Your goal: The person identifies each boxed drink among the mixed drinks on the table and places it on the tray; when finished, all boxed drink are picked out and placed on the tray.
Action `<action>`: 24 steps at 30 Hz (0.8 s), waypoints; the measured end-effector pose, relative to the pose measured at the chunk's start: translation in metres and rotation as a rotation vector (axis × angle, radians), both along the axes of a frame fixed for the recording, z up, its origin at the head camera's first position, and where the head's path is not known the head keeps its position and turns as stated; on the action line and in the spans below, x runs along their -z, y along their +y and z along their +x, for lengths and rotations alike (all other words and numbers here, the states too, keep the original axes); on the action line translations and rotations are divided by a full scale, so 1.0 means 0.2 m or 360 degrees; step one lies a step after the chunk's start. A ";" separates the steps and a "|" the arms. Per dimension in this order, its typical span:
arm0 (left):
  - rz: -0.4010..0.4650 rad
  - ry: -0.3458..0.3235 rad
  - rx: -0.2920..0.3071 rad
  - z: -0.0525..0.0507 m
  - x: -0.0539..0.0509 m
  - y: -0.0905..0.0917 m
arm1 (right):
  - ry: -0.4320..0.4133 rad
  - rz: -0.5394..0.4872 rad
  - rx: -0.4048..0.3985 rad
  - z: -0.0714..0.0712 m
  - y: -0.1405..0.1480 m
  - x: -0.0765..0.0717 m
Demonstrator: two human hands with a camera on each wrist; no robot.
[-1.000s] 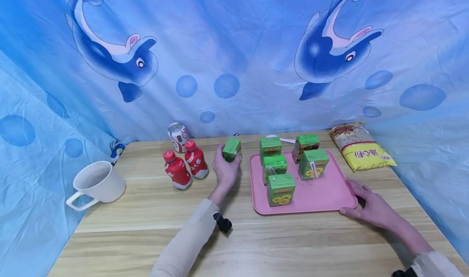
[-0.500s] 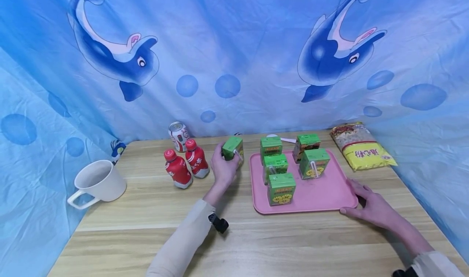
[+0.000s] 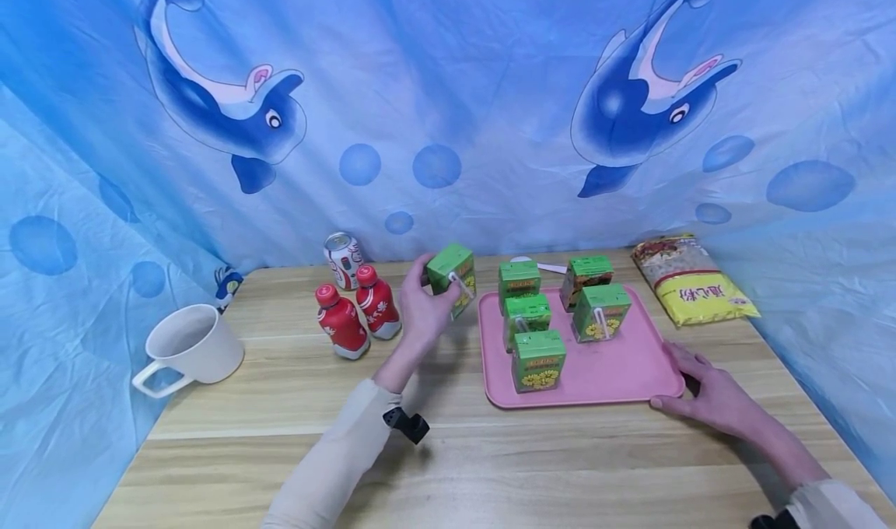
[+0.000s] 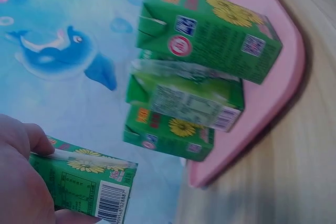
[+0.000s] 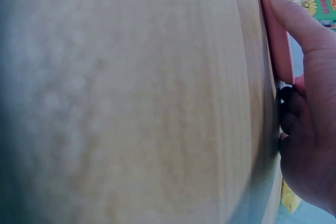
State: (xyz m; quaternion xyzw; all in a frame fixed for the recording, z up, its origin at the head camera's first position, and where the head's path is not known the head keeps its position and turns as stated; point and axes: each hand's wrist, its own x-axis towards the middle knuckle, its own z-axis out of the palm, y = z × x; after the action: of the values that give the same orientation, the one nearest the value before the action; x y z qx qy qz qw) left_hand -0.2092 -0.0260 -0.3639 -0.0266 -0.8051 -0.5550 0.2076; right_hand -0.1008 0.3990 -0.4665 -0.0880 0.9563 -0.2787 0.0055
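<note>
My left hand (image 3: pixel 423 313) grips a green drink carton (image 3: pixel 453 263) with a white straw on its side, tilted and held above the table left of the pink tray (image 3: pixel 616 375). In the left wrist view, thumb and fingers hold one end of that carton (image 4: pixel 79 179), its barcode showing. Several similar green cartons (image 3: pixel 538 362) stand on the tray, in a left column and a group at the back right. At the tray's near right corner, my right hand (image 3: pixel 721 397) holds the rim, thumb on the front edge and fingers along the right side.
Two red bottles (image 3: pixel 341 323) and a can (image 3: pixel 342 258) stand left of my left hand. A white mug (image 3: pixel 192 346) is at the far left. Behind the tray lies a white spoon (image 3: pixel 549 268); a yellow food bag (image 3: pixel 700 288) lies at the right. A curtain (image 3: pixel 448 85) hangs behind.
My left hand has raised the green carton off the table and tilted it, so more of its straw side shows. The right hand and the tray have stayed put.
</note>
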 end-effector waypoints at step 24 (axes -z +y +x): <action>0.0185 0.0348 0.0401 0.17 -0.26 0.16 | 0.0021 0.0003 -0.0013 0.00 0.00 0.00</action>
State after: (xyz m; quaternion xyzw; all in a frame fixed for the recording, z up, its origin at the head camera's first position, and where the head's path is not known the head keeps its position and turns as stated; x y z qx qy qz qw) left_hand -0.1750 0.0057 -0.3110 -0.1754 -0.7346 -0.6160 0.2239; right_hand -0.1003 0.3991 -0.4664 -0.0938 0.9563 -0.2771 0.0003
